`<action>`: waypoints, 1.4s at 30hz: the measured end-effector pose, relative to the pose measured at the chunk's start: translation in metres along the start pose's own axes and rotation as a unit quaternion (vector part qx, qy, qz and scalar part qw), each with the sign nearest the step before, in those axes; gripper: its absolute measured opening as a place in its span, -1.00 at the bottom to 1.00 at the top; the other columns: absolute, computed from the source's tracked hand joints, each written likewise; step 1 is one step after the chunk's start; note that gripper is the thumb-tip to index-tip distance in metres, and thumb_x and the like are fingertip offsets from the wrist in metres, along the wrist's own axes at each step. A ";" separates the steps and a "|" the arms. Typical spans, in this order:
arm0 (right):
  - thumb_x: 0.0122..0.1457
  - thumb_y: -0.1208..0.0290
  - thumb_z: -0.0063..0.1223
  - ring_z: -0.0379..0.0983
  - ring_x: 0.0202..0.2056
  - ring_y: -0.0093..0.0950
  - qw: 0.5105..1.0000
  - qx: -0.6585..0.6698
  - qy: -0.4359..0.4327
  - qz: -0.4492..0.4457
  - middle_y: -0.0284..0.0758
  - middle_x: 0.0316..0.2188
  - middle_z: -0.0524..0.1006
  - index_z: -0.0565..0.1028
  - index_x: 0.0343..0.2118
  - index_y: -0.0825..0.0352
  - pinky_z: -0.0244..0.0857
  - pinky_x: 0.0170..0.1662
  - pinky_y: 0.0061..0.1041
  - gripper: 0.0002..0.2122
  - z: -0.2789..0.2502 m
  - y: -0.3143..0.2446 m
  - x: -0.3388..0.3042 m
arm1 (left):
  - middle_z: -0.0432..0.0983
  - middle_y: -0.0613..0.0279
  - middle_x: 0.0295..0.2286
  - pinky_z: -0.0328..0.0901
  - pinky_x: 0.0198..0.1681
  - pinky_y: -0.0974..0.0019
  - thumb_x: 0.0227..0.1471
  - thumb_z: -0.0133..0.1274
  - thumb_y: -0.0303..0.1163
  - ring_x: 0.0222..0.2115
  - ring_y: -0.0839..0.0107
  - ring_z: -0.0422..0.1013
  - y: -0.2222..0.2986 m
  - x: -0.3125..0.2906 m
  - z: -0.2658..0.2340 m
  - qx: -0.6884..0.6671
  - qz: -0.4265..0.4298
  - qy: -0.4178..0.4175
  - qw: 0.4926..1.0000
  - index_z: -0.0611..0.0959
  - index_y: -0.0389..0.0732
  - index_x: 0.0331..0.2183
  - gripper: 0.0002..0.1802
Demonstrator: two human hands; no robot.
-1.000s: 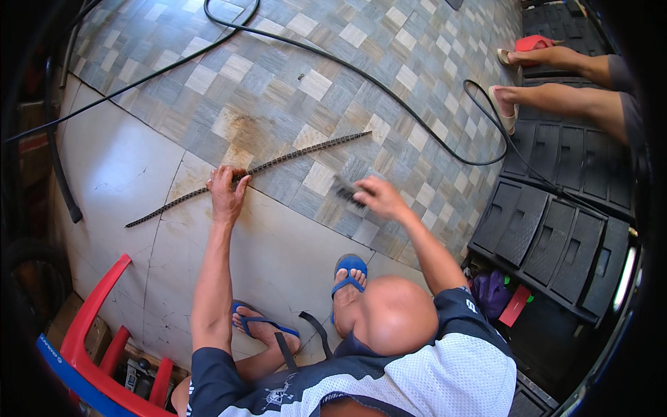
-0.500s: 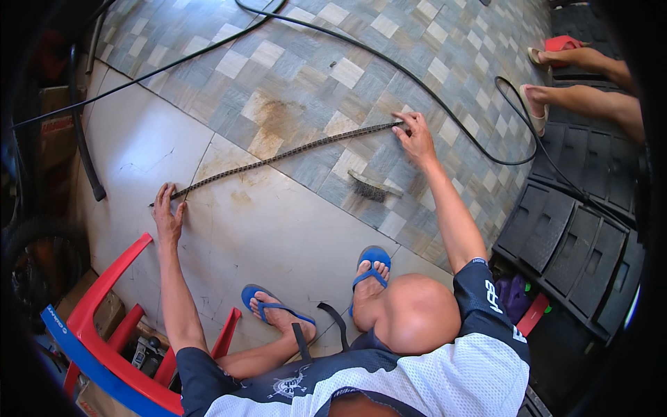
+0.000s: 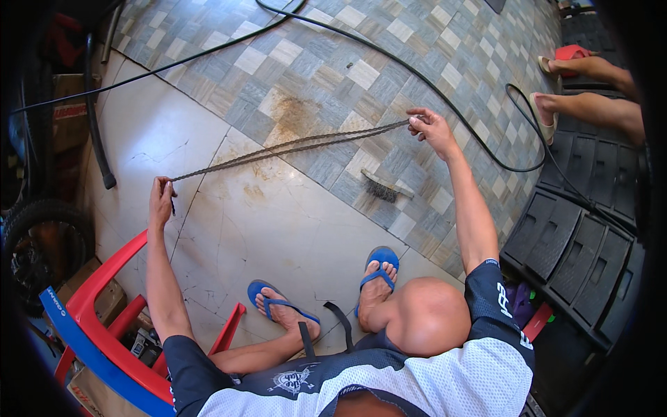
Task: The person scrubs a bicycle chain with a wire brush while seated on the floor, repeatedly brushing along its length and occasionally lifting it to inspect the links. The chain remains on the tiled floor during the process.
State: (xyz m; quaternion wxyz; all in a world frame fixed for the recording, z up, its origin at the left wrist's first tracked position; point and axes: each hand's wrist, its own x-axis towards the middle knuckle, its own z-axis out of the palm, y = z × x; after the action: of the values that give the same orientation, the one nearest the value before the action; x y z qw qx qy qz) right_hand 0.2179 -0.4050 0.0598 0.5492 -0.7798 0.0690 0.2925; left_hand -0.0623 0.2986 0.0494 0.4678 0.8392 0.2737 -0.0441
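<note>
A dark bicycle chain (image 3: 222, 165) is stretched between my two hands in two strands, which part slightly in the middle and come together at both ends. My left hand (image 3: 162, 198) pinches the left end, and a short bit of chain hangs below its fingers. At the far right end, my right hand (image 3: 432, 132) is closed on the chain with the thumb and fingers. The chain looks raised off the floor. Nearer to me than its right half lies a scrub brush (image 3: 386, 187) with dark bristles, touched by neither hand.
A black hose (image 3: 417, 74) curves across the tiled floor. A red plastic chair or stool (image 3: 94, 295) stands at my left, near a bicycle wheel (image 3: 76, 229). Black drawer units (image 3: 549, 233) line the right side, where another person's legs (image 3: 590, 111) reach in.
Both hands have lifted the chain from the floor, and its two strands now show apart in the middle. The left fingers have closed from a spread pose. The view has shifted slightly.
</note>
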 end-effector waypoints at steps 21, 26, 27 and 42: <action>0.26 0.07 0.30 0.40 -0.53 -0.66 0.984 -0.151 0.092 0.034 -0.45 -0.53 0.56 0.61 -0.34 0.34 0.28 -0.52 -0.57 -0.65 -0.007 0.006 0.036 | 0.68 0.19 -0.34 0.37 -0.12 -0.03 0.19 0.15 -0.27 -0.19 0.09 0.52 0.049 0.027 -0.013 0.450 0.070 -0.090 0.886 0.77 -0.08 -0.26 -0.83; 0.25 0.16 0.34 0.39 -0.53 -0.67 0.990 -0.101 0.099 0.004 -0.47 -0.53 0.55 0.60 -0.32 0.36 0.31 -0.50 -0.56 -0.69 -0.009 0.018 0.040 | 0.67 0.23 -0.24 0.34 -0.04 -0.02 0.19 0.17 -0.27 -0.13 0.12 0.50 0.049 0.017 -0.012 0.476 0.101 -0.050 0.872 0.76 -0.04 -0.22 -0.84; 0.25 0.17 0.34 0.38 -0.53 -0.67 0.990 -0.098 0.099 -0.001 -0.47 -0.53 0.55 0.59 -0.31 0.37 0.31 -0.50 -0.55 -0.70 -0.009 0.019 0.039 | 0.66 0.23 -0.23 0.34 -0.04 -0.01 0.19 0.18 -0.28 -0.14 0.12 0.51 0.049 0.016 -0.011 0.468 0.120 -0.029 0.875 0.76 -0.04 -0.21 -0.85; 0.24 0.18 0.35 0.42 -0.51 -0.65 0.983 -0.135 0.121 -0.012 -0.44 -0.50 0.57 0.61 -0.28 0.36 0.36 -0.45 -0.54 -0.71 -0.004 0.022 0.041 | 0.66 0.31 -0.24 0.35 -0.09 0.09 0.20 0.20 -0.24 -0.17 0.20 0.52 0.091 0.050 -0.032 0.455 0.174 0.115 0.865 0.76 0.01 -0.23 -0.87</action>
State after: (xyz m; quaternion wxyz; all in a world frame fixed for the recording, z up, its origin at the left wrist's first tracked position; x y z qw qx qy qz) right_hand 0.2438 -0.4080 0.0213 0.4300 -0.8772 0.0852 0.1957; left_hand 0.0202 0.3079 0.1200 -0.0010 0.9922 0.1241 0.0151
